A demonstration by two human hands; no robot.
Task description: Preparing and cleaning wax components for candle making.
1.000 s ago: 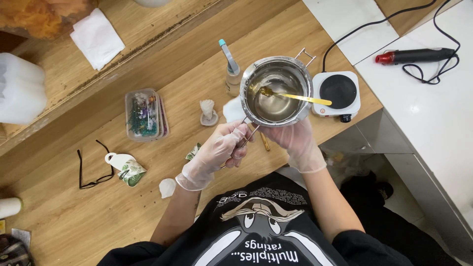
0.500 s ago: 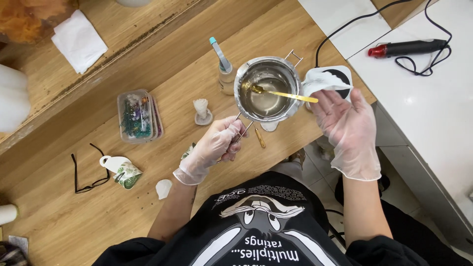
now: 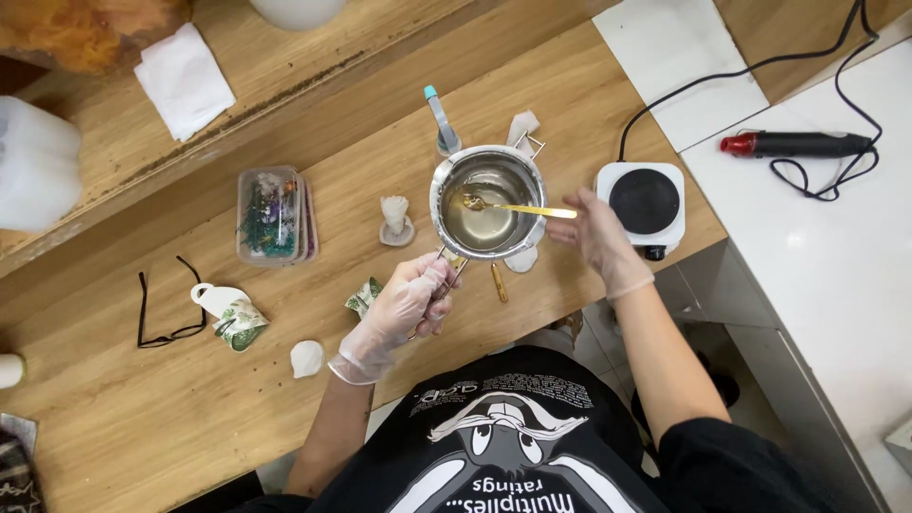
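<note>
Centre frame, the steel melting pot (image 3: pixel 487 201) is held over the wooden table (image 3: pixel 142 418) by its handle, the gloved left hand (image 3: pixel 410 296) curled tight around it. The gold spoon (image 3: pixel 518 207) is laid across the rim, its tip met by the loosely spread fingers (image 3: pixel 573 204) of the right hand (image 3: pixel 601 237); whether it is pinched cannot be told. The hot plate (image 3: pixel 646 201) is seen just right.

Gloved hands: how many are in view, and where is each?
2. The left hand grips the handle of the steel pot above the wooden table. The right hand is at the end of the gold spoon resting in the pot. No other hands show.
</note>
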